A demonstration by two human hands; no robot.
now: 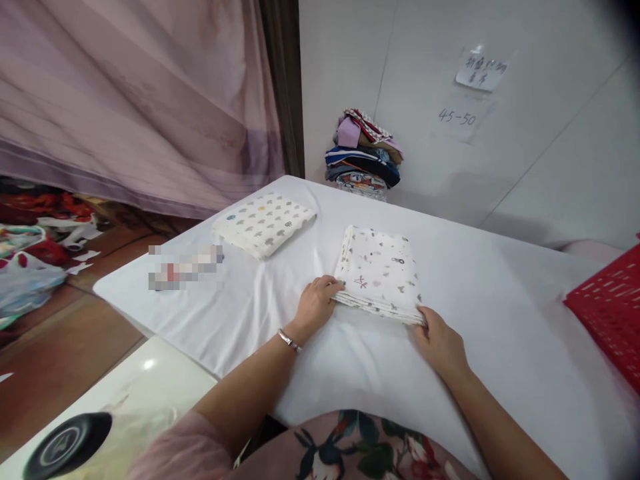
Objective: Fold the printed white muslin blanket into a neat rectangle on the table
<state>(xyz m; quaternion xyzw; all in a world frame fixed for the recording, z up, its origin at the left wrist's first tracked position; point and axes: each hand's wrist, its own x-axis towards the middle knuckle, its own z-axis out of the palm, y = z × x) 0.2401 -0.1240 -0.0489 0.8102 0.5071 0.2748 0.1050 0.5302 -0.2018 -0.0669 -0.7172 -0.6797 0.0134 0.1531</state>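
A folded white cloth with small printed figures (379, 272) lies on the white-covered table (500, 320) in front of me. My left hand (316, 303) grips its near left corner, fingers curled over the edge. My right hand (439, 341) pinches its near right corner, fingers closed on the layers. A silver bracelet (289, 341) sits on my left wrist. A second folded white cloth with a grey heart-like print (264, 223) lies farther back to the left, apart from both hands.
A pile of folded colourful clothes (367, 155) stands at the table's far edge against the white wall. A red perforated basket (611, 312) sits at the right edge. A pink curtain (135, 100) hangs at left; clutter lies on the floor (30, 260).
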